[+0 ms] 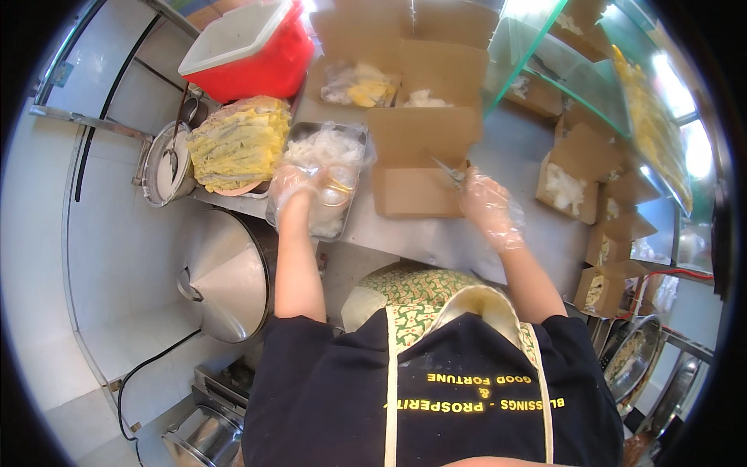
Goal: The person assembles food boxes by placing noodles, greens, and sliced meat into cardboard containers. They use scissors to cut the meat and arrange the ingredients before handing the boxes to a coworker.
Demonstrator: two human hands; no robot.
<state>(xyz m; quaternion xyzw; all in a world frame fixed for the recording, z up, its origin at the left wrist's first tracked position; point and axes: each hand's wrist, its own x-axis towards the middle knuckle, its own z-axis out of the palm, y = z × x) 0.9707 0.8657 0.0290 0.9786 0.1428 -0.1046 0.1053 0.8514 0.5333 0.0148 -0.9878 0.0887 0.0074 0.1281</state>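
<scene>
Just left of centre in the frame, the left hand (299, 187), in a clear plastic glove, is being pressed down into the metal tray (354, 134) of white noodles (319, 148), its fingers curled on a clump of them. Right of centre, the gloved right hand (489, 208) is being held closed on a thin metal tool, seemingly scissors or tongs (448, 171), whose tip is being pointed at the open cardboard box (416, 167) lying on the worktop (436, 237) between the two hands. That box is being kept empty for now, with its lid standing up behind it. A slip seems likely here: the noodles look wet and clingy, so strands could be dragged over the tray's rim onto the worktop, and the loose glove could be caught by the tool. The light box could also be nudged away, since nothing is being used to steady it. Around this, a heap of yellow noodles (237, 144) is being crowded against the tray at upper left, a red tub (253, 50) is sitting behind it, filled boxes (568, 183) are being lined up at right, and a conical pot lid (226, 276) is lying lower left.
</scene>
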